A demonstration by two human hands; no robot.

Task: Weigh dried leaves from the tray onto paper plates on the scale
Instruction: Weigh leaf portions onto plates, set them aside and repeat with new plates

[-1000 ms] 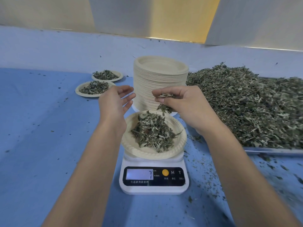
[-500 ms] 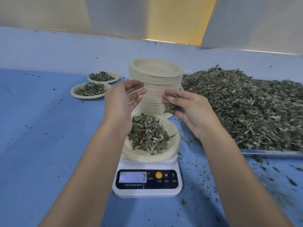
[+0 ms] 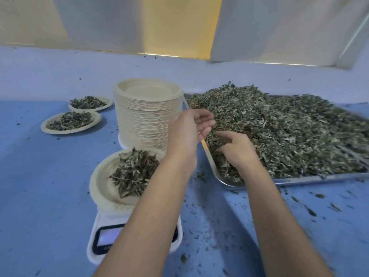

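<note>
Right, the white digital kitchen scale [image 3: 103, 220] sat at the near edge of the blue bench [image 3: 50, 176], its display half hidden under the left forearm and unreadable. On top of it rested a round beige paper plate [image 3: 103, 182] carrying a loose heap of dried green-brown leaves [image 3: 135, 172].

And the left hand [image 3: 187, 128] hovered beyond the scale and to its right, palm turned toward the right, fingers loosely curled and holding nothing that could be seen. The right hand [image 3: 237, 150] was further right of the scale, down on the big pile of dried leaves [image 3: 289, 132] that filled the shallow rectangular metal tray [image 3: 229, 181]. Its fingers pointed down into the pile, the forefinger stretched out, but whether it was pinching any leaves could not be told.

Directly behind the scale stood a tall stack of empty beige paper plates [image 3: 145, 116]. Off behind the scale and to its left lay two more paper plates already heaped with leaves, a nearer one [image 3: 45, 127] and a farther one [image 3: 108, 102], just beside each other. Small leaf crumbs [image 3: 209, 226] speckled the bench to the right of the scale, in front of the tray.
</note>
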